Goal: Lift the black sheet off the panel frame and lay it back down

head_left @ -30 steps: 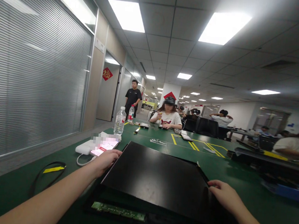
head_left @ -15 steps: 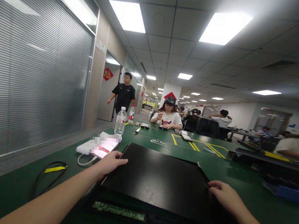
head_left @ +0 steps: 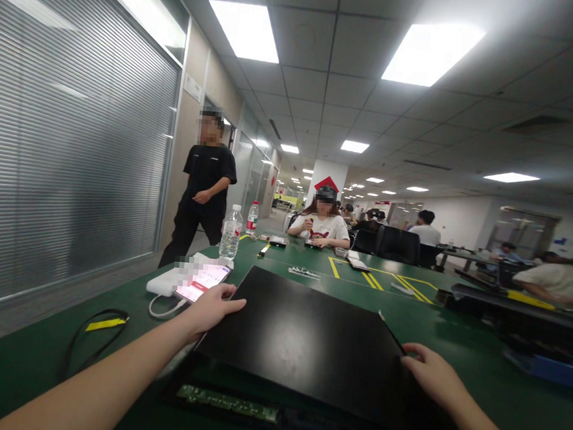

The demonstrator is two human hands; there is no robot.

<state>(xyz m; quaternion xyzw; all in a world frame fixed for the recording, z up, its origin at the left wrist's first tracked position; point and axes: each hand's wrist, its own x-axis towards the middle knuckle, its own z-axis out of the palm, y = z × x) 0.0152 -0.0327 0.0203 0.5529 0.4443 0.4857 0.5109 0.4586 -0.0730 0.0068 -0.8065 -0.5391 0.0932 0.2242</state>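
Observation:
A flat black screen panel (head_left: 300,337) lies in front of me, its far edge tilted slightly up from the table. My left hand (head_left: 215,310) grips its left edge, with the thumb on the top face and the fingers underneath. On the opposite side my right hand (head_left: 423,367) holds the right edge between thumb and fingers. Along the near side a green circuit board (head_left: 227,404) shows, set in a dark frame (head_left: 312,428) partly covered by the panel. The undersides of the panel and most of my fingertips are hidden.
Left of the panel lie a lit phone (head_left: 205,283) with a white cable and a black strap (head_left: 74,344). Water bottles (head_left: 231,233) stand beyond. Dark parts (head_left: 522,323) are stacked at right. A person (head_left: 322,225) sits opposite; another person (head_left: 206,181) walks at left.
The panel's far edge has risen a little, with both hands still on it. The walking person has come nearer and to the left.

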